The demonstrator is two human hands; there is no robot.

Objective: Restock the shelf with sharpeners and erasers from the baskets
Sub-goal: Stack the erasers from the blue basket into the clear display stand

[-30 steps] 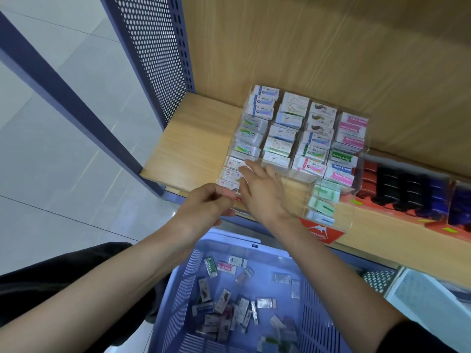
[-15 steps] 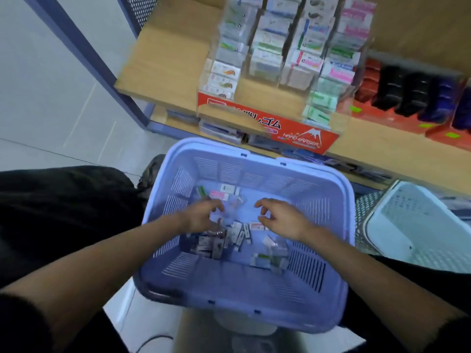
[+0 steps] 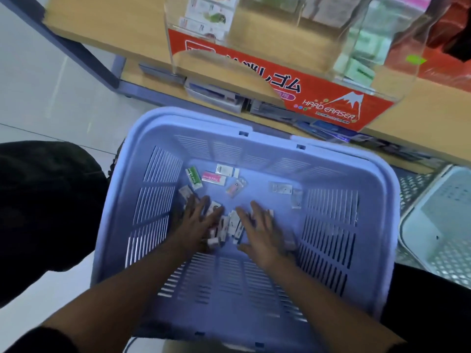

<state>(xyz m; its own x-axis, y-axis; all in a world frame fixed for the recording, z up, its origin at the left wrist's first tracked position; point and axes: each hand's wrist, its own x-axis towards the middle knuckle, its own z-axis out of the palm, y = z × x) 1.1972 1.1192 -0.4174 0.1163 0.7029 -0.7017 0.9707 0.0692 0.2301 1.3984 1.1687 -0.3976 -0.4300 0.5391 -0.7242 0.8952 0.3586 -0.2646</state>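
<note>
Head | slatted plastic basket (image 3: 328, 225) | left hand (image 3: 195, 225), right hand (image 3: 262, 233) splayed | boxy erasers (image 3: 232, 225)

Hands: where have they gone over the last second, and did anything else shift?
The left hand and right hand left the eraser display on the shelf and dropped into the purple basket. Curled half a second ago, they now lie spread, fingers straight, on the pile of packets; neither plainly grips one. The basket, the green packet and pink packet at its far end, and the display kept their places.
</note>
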